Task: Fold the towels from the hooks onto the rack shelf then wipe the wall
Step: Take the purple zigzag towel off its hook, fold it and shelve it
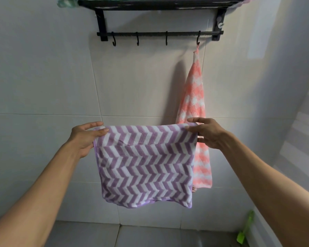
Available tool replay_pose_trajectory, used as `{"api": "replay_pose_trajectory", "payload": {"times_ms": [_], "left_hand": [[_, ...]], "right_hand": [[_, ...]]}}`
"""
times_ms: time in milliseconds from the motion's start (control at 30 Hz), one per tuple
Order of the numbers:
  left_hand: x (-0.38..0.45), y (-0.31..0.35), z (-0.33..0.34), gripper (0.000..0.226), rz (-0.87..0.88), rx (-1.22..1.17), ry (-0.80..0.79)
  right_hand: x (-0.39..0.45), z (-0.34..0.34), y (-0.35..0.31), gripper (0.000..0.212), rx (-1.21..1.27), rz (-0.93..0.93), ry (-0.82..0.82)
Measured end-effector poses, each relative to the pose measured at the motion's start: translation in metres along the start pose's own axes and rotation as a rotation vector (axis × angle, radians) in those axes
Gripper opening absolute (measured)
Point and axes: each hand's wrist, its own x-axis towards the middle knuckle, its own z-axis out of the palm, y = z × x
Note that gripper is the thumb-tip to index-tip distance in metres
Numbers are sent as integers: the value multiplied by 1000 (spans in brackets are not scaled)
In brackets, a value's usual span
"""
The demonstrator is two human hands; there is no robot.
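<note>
left hand (86, 138): pinches 9 o'clock top corner of purple chevron towel (146, 168) | right hand (206, 133): pinches 3 o'clock corner | towel hangs folded between them | pink towel (196, 97): on hook (198, 40) at 1 o'clock

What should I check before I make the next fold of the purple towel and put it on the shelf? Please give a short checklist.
1. Left hand pinches the top left corner of the purple towel: ok.
2. Right hand pinches the top right corner: ok.
3. Top edge taut and level: ok.
4. First fold done, layers aligned: ok at the sides, bottom edge a little uneven.
5. Free space on the shelf: cannot tell, only its front edge shows, with cloth on top.
6. Hooks emptied: not ok, the pink towel hangs on the rightmost hook.
</note>
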Motion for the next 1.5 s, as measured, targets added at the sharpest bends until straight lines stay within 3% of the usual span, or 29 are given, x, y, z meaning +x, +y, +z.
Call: {"api": "replay_pose_trajectory", "payload": {"times_ms": [100,167,300,367,467,533,600,667,733,800,867,933,1000,1067,1133,1167,1233,1267,1333,1400,1500], "left_hand": [[1,0,-6,67,21,127,-75],[3,-3,-7,73,34,270,-79],[5,-12,-7,41,99,488,-51],[5,-15,-13,27,114,601,-62],[4,-3,-21,21,133,576,-83],[1,20,-22,28,173,284,-105],[0,37,-23,44,193,106,-206],[-7,24,-23,60,114,188,-259],[-11,-2,-23,68,-8,214,-197],[-11,-12,-22,53,-71,110,-89],[-5,-6,-27,43,-115,-7,-58],[-4,0,-33,61,-157,-1,-188],[-8,-9,-35,81,-186,94,-256],[-10,-15,-36,63,-193,45,-214],[-11,-15,-36,53,-221,-34,-262],[-11,-15,-39,64,-223,-22,-311],[-9,-19,-43,90,-208,37,-324],[-8,-20,-45,89,-199,37,-301],[-9,-21,-45,77,-198,-5,-289],[-15,-25,-44,87,-232,-12,-376],[-20,-43,-46,106,-255,72,-424]], "right_hand": [[2,-3,-2,49,-176,-17,-37],[4,1,0,47,-403,-56,20],[8,5,6,16,-729,-95,41],[7,1,8,17,-739,-56,-13],[4,-8,2,25,-538,6,-110],[3,-11,-14,30,-232,-65,-132],[2,-14,-26,51,-5,-136,-184],[-4,-11,-15,83,-153,-81,-284],[-6,-8,13,100,-293,33,-341],[-4,-7,37,97,-179,57,-313],[-6,-4,45,78,74,98,-284],[-13,-1,52,70,157,153,-361],[-19,2,59,79,118,156,-404],[-23,6,62,83,174,127,-369],[-26,10,63,60,319,139,-369],[-27,11,63,54,347,160,-384],[-28,14,63,68,313,182,-408],[-27,14,63,77,310,188,-405],[-30,17,62,64,377,183,-388],[-35,17,66,49,455,195,-381],[-37,17,84,61,451,241,-431]]}}
